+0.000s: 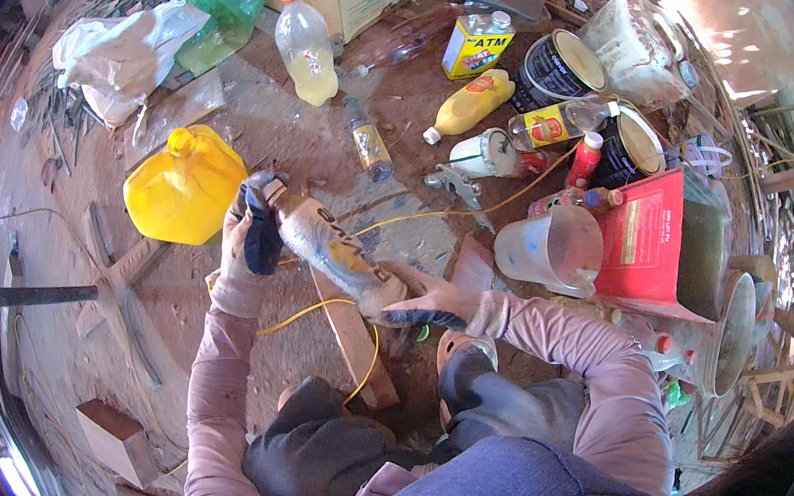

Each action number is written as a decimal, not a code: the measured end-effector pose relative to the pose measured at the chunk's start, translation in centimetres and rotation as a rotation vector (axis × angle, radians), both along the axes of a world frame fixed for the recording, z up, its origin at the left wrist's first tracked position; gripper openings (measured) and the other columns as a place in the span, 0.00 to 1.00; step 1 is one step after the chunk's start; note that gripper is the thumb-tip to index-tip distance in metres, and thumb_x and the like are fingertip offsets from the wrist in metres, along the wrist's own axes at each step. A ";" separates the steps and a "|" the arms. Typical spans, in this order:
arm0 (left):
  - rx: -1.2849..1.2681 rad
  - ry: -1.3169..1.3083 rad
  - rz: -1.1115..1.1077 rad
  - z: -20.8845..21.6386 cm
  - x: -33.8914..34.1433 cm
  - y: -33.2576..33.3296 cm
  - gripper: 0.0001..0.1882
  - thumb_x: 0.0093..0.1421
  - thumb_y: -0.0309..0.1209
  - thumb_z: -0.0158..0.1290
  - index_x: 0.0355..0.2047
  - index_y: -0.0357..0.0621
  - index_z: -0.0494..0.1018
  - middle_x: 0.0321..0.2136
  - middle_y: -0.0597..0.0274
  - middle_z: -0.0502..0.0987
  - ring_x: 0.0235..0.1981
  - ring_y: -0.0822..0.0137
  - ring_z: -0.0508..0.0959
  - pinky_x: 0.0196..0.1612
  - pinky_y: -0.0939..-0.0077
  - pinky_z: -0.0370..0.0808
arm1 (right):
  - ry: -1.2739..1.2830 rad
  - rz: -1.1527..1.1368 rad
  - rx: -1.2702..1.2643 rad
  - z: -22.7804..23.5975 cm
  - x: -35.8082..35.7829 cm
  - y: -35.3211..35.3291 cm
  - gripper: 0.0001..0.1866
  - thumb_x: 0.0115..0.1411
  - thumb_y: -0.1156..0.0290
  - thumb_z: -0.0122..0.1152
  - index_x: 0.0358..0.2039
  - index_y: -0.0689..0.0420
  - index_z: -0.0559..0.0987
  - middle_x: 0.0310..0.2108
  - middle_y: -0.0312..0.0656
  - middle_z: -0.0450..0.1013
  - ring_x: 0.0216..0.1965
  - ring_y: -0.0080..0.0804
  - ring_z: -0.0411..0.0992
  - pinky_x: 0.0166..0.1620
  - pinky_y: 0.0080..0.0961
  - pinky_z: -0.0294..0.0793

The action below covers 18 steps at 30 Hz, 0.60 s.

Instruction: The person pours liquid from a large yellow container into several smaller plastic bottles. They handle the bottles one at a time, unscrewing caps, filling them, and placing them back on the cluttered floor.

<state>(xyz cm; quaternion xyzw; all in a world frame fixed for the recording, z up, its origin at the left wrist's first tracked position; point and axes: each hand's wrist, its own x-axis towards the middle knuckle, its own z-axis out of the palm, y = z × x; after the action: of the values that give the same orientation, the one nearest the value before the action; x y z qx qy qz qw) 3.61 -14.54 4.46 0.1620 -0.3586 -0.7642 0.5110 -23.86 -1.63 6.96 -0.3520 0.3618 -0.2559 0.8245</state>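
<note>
A plastic bottle with a printed label [322, 237] and pale contents is tilted in front of me, its neck up to the left. My left hand [244, 234], partly covered in dark fabric, is closed around the neck end by the dark cap. At the lower end my right hand [432, 301] grips the bottle's base, its fingers partly hidden. Left of the bottle stands a yellow plastic jug [183, 189]. Beyond it lies a small bottle with a yellow label [368, 143]. To the right are a translucent cup [549, 252] and a white-cupped spray gun [482, 155].
A thin yellow hose [432, 214] crosses the dirt floor near a wooden plank [354, 346]. Black buckets [561, 68], a yellow bottle [474, 104], a tin [480, 47] and a red sheet [641, 240] crowd the right. A cloudy-liquid bottle [305, 58] stands ahead; a wooden block [116, 442] lies left.
</note>
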 end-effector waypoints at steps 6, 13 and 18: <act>0.124 -0.167 0.070 -1.7 -0.7 -0.1 0.31 0.68 0.42 0.51 0.66 0.42 0.58 0.55 0.60 0.71 0.53 0.66 0.74 0.56 0.69 0.71 | -0.181 -0.132 -0.077 -3.6 -4.8 -1.0 0.28 0.63 0.71 0.62 0.61 0.58 0.64 0.51 0.44 0.73 0.48 0.32 0.75 0.50 0.26 0.75; 0.219 -0.313 0.088 -3.7 0.4 0.5 0.30 0.69 0.40 0.49 0.68 0.48 0.55 0.58 0.61 0.70 0.56 0.65 0.72 0.55 0.68 0.71 | -0.296 -0.881 -0.559 12.0 -17.0 -20.1 0.26 0.68 0.54 0.54 0.57 0.61 0.67 0.52 0.57 0.69 0.55 0.52 0.71 0.60 0.47 0.72; 0.297 -0.533 0.121 -3.4 -0.1 1.4 0.25 0.67 0.39 0.53 0.62 0.45 0.65 0.53 0.65 0.73 0.52 0.72 0.73 0.51 0.73 0.71 | 0.781 -0.440 -0.736 11.0 -5.3 -29.7 0.32 0.63 0.47 0.59 0.62 0.51 0.68 0.57 0.43 0.70 0.53 0.37 0.72 0.49 0.35 0.76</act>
<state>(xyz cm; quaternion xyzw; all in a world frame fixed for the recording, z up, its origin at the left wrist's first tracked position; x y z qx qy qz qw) 3.51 -13.15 1.01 0.4507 -0.3541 -0.7071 0.4141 -29.13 -31.36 17.95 -0.6004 0.5910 -0.3814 0.3805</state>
